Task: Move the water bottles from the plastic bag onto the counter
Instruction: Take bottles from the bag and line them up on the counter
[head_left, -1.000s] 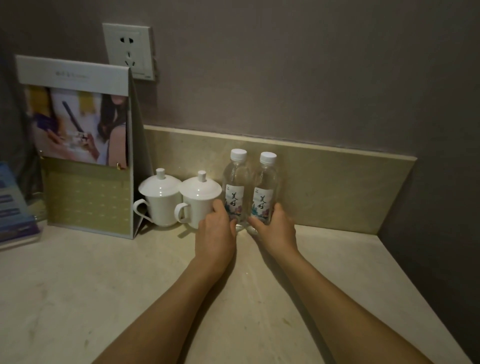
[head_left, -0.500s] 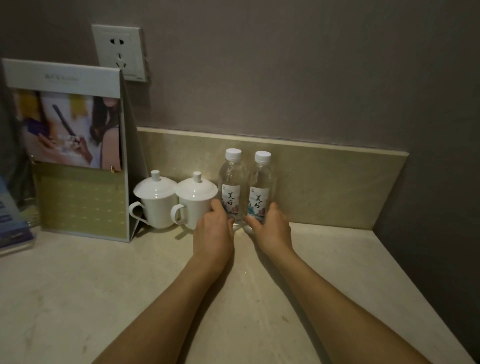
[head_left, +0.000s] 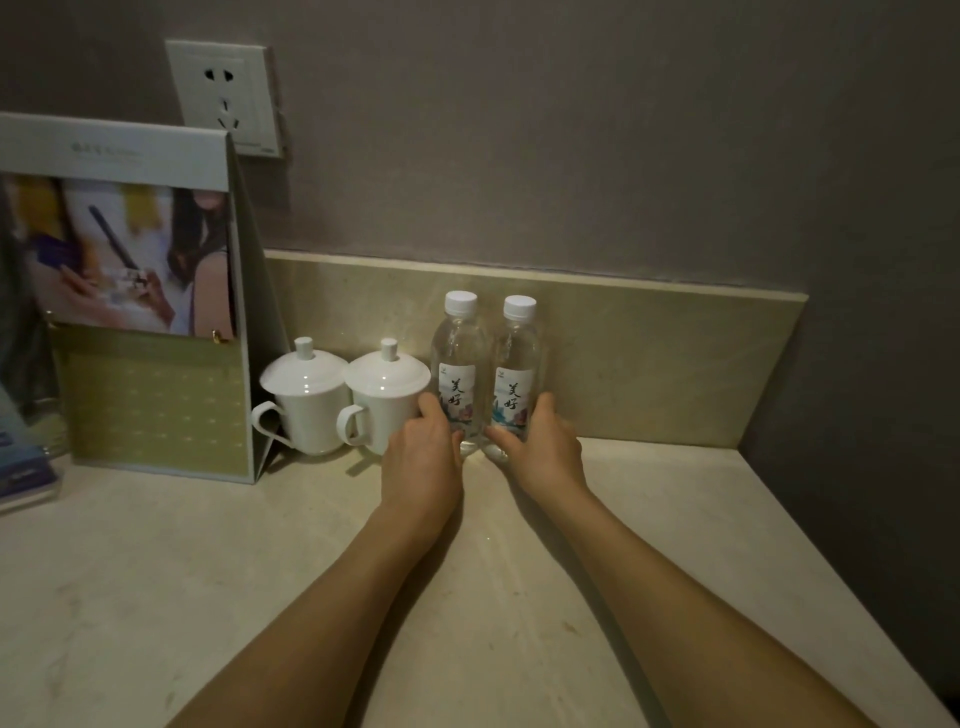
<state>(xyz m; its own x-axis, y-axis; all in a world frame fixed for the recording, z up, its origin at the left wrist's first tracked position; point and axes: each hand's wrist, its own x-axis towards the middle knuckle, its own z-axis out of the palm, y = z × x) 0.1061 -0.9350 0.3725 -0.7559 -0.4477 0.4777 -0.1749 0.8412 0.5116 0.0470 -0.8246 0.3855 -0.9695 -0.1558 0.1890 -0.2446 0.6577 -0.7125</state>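
Observation:
Two clear water bottles with white caps and white printed labels stand upright side by side on the pale stone counter (head_left: 649, 519), against the low backsplash. My left hand (head_left: 422, 457) wraps the base of the left bottle (head_left: 458, 358). My right hand (head_left: 545, 451) wraps the base of the right bottle (head_left: 518, 364). The bottles touch each other. No plastic bag is in view.
Two white lidded cups (head_left: 306, 395) (head_left: 387, 400) stand just left of the bottles. A tall folded card stand (head_left: 140, 296) is further left, with a blue booklet (head_left: 21, 467) at the left edge. A wall socket (head_left: 224, 96) is above. The wall corner closes the right side.
My hands and the bottles have held their places on the counter; only the view has shifted slightly.

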